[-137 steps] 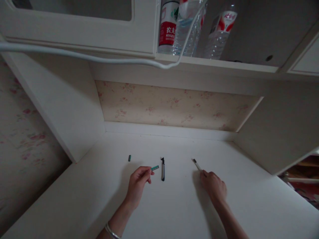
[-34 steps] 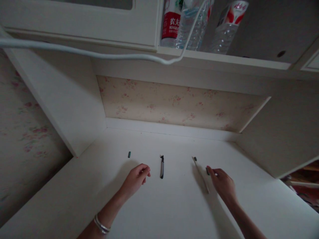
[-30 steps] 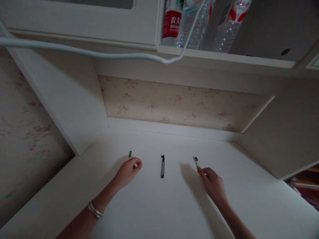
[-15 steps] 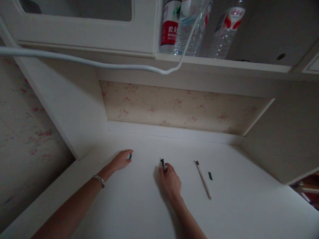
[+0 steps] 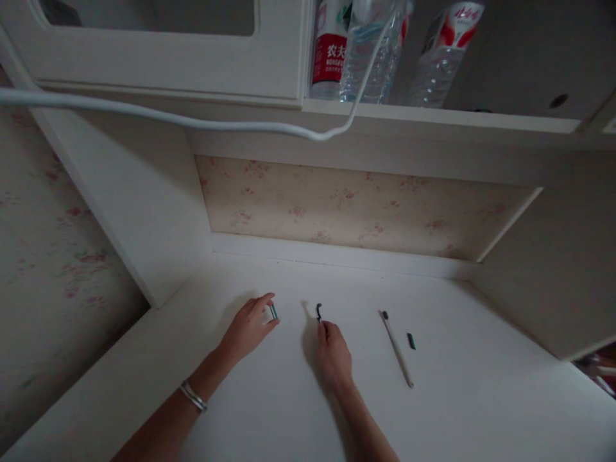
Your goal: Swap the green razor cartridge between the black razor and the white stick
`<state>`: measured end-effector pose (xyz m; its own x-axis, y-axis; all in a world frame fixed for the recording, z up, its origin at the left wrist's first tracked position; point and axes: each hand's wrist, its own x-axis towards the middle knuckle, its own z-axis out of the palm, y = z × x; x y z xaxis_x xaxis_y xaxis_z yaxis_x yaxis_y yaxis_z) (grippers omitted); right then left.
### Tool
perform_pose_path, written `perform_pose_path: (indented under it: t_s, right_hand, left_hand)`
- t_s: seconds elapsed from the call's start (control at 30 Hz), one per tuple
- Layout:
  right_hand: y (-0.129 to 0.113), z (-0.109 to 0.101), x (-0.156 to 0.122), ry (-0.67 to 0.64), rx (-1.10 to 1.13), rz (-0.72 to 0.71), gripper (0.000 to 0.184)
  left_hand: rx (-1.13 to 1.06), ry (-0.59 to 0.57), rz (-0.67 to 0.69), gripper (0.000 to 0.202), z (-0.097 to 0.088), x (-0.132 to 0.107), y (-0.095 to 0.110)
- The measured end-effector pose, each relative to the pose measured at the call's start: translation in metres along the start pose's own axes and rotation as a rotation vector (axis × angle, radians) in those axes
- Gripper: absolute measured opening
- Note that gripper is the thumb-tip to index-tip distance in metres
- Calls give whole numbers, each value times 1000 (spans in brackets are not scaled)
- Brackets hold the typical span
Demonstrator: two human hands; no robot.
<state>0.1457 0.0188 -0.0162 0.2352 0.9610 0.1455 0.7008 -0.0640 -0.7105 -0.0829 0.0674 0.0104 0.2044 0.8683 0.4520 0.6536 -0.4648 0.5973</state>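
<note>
The left hand (image 5: 248,326) has carried the green cap (image 5: 274,312) rightward, pinched in its grip. At its three o'clock, the right hand (image 5: 332,351) holds the black pen (image 5: 318,312) in a closed grip, long axis toward twelve o'clock.

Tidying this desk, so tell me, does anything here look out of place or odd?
A loose white cable sags across the cupboard front and the shelf's bottles. On the desk, a thin white stick lies askew beside a small green piece. Nothing looks spilled or broken.
</note>
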Motion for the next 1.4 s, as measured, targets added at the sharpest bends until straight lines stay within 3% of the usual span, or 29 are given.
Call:
perform_pose_path:
  t_s: [0.07, 0.17, 0.27, 0.47, 0.67, 0.83, 1.4]
  right_hand:
    - [4, 0, -3, 4, 158, 37, 39]
    - [4, 1, -13, -11, 672, 135, 38]
    - [-3, 0, -24, -52, 1057, 197, 46]
    - [-16, -7, -33, -143, 1114, 198, 56]
    - [-21, -9, -39, -260, 1213, 156, 40]
    - [-28, -10, -47, -426, 1328, 202, 42]
    - [-45, -15, -61, -481, 1406, 93, 37]
  left_hand:
    - [-59, 77, -11, 54, 3, -6, 20]
    - [-216, 156, -134, 52, 11, -14, 44]
    - [-565, 156, -314, 56, 21, -21, 62]
    - [-1368, 69, -596, 52, 33, -33, 73]
    - [-1775, -18, -603, 45, 32, -40, 67]
    - [-1935, -77, -613, 39, 32, -45, 68]
    - [-1850, -171, -621, 39, 37, -48, 75]
